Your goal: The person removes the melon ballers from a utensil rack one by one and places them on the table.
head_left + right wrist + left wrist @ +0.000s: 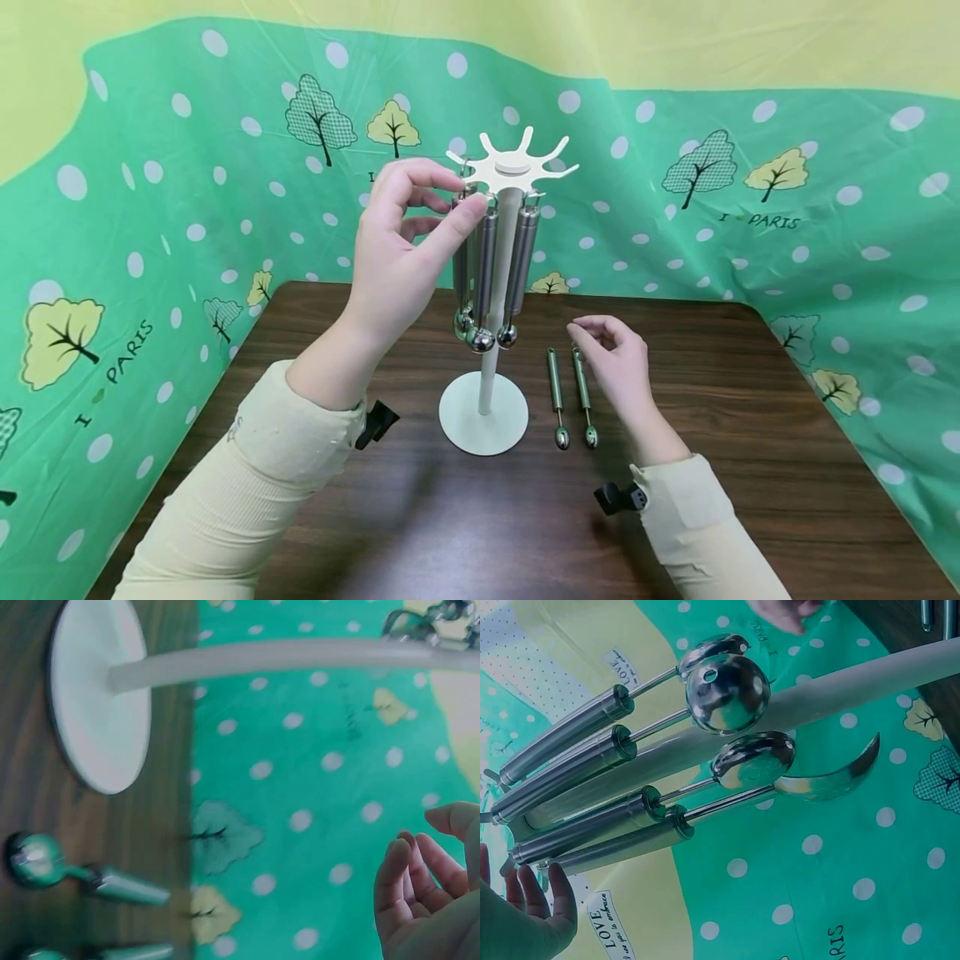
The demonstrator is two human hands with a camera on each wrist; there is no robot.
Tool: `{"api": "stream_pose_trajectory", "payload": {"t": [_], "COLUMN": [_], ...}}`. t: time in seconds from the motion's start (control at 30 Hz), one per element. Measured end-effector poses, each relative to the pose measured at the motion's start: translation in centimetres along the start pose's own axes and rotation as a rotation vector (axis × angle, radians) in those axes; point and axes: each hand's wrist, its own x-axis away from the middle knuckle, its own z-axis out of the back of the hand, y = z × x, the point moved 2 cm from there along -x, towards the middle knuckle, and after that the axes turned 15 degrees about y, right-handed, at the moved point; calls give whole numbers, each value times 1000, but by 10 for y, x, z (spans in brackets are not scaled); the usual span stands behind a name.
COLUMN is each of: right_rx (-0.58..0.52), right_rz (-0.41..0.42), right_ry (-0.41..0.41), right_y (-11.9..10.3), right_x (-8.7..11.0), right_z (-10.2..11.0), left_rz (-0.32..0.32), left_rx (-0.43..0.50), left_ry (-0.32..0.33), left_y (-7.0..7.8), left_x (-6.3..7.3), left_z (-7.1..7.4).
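A white stand (487, 383) with a crown of hook arms carries several steel scoops (517, 262), hanging bowls down. My left hand (397, 242) is raised at the crown's left side, its thumb and forefinger spread about the upper ends of the hanging handles. In the left wrist view, my fingers (536, 900) are at the handle end of a scoop with a curved, pointed bowl (840, 776). My right hand (618, 358) is held over the table, fingers loosely bent with nothing between them. It is close to the upper end of a scoop (582, 383) on the table.
A second loose scoop (556, 387) lies beside the first, right of the stand's round base (465, 425). The dark wooden table (750, 467) is bordered by a green and yellow printed cloth (637, 167). Wrist cameras sit at both cuffs.
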Motion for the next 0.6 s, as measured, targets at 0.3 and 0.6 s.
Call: {"api": "stream_pose_trajectory", "payload": {"t": [0.3, 0.6], "right_rx": [-133, -212], "right_rz": [65, 146], "right_ry": [-82, -110], "right_y": [-44, -79], "right_x": [10, 19], "right_z": [-1, -2], "left_rz": [-5, -8], "left_rx": [-5, -24], "left_ry": [-14, -7], "left_y": [2, 4], "left_x": [1, 2], "left_z": [0, -3]}}
